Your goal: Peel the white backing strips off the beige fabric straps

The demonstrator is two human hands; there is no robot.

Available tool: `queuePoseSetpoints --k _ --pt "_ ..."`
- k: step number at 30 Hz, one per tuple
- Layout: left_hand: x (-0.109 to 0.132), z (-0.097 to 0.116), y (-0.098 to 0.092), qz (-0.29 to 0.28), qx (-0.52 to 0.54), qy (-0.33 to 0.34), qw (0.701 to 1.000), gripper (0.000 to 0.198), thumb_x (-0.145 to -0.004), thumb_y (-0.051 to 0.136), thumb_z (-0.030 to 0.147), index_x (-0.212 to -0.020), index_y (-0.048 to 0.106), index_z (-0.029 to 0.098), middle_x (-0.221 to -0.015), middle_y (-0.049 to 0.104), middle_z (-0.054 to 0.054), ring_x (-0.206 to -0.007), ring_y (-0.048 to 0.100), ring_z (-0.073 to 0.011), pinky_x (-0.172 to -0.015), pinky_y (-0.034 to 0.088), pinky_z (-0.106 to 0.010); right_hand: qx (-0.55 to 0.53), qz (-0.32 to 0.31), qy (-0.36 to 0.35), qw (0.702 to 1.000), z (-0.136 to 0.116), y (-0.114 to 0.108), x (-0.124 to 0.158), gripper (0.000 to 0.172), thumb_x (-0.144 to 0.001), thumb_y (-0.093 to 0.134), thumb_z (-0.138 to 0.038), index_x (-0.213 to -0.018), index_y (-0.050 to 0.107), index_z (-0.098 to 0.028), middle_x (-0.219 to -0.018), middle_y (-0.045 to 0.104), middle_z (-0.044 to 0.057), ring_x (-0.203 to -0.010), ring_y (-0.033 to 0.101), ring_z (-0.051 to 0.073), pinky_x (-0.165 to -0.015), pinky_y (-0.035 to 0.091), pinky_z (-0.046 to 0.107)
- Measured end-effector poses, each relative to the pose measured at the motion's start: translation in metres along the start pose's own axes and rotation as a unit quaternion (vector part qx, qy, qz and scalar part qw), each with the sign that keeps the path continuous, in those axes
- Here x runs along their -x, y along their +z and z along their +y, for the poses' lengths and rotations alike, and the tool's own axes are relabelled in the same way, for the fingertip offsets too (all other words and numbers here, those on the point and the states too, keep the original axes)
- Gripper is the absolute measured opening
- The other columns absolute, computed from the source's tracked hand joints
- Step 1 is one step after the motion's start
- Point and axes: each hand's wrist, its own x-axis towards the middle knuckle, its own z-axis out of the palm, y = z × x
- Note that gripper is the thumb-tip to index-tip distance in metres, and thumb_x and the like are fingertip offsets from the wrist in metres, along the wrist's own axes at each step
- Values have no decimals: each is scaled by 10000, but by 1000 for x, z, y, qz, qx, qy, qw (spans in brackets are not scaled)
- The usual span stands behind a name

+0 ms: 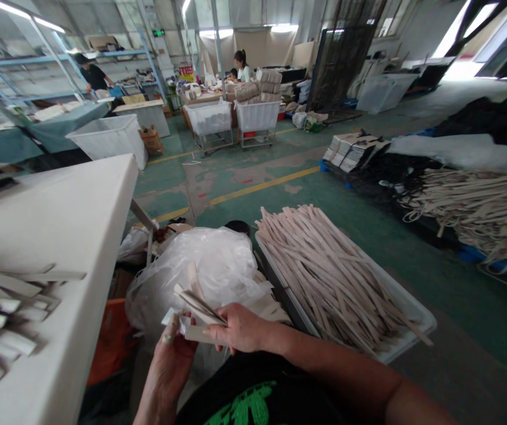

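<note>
Risks, left to right: white piece (pixel 185 324) at the left hand (pixel 174 348) could slip, since it looks held by fingertips only; the bundle of strips (pixel 200 306) could shed one, since it's fanned out and gripped at one end only, and a dropped strip would likely land on the plastic bag (pixel 218 254); at far right of these, a strip end overhangs the near right rim of the tray (pixel 419 323) and could snag if brushed. Position vs fingers, left to right: left thumb and fingers pinch the white piece, can't tell if it's loose or joined to a strip; bundle's free ends point far and left, above the bag; its near end sits between thumb and fingers of the right hand (pixel 242 327), pinched; one flat strip (pixel 200 334) runs left from the right thumb to just beside the left fingers, contact there unclear
</note>
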Motion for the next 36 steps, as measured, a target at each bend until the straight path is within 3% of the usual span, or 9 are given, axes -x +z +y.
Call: queuePoseSetpoints --k 5,19,22,30,36 --pt "-2 3 -5 -20 -16 1 1000 314 -947 426 63 -763 671 131 -694 710 -47 -579 678 -153 -541 602 -258 8 -3 6 1000 -3 -1 -2 200 -891 564 -304 -833 636 -127 -624 608 -10 -404 493 68 -381 380 147" --pt "-15 0 -28 32 -23 13 999 95 -707 610 52 -720 659 132 -673 697 -57 -547 658 -173 -515 590 -279 113 14 26 993 -4 -3 -9 214 -889 540 -305 -922 666 -135 -668 674 19 -422 523 89 -416 378 163" --pt "-17 1 -29 38 -27 24 999 117 -675 618 43 -725 660 140 -685 698 -47 -564 664 -175 -530 593 -278 115 35 32 992 -6 -3 -11 234 -914 514 -317 -942 665 -141 -679 685 21 -426 529 94 -437 378 176" --pt "-18 -3 -22 50 -1 44 998 115 -769 581 78 -736 636 173 -624 658 5 -509 621 -124 -524 577 -232 180 60 27 981 -11 3 -11 188 -884 591 -320 -835 688 -167 -670 695 7 -480 550 108 -536 371 212" --pt "-22 -3 -30 26 -15 50 998 182 -624 675 74 -780 645 163 -685 698 -4 -581 663 -146 -542 579 -237 201 44 27 978 -8 4 -13 181 -884 607 -336 -849 698 -185 -638 677 -6 -527 574 125 -565 368 219"
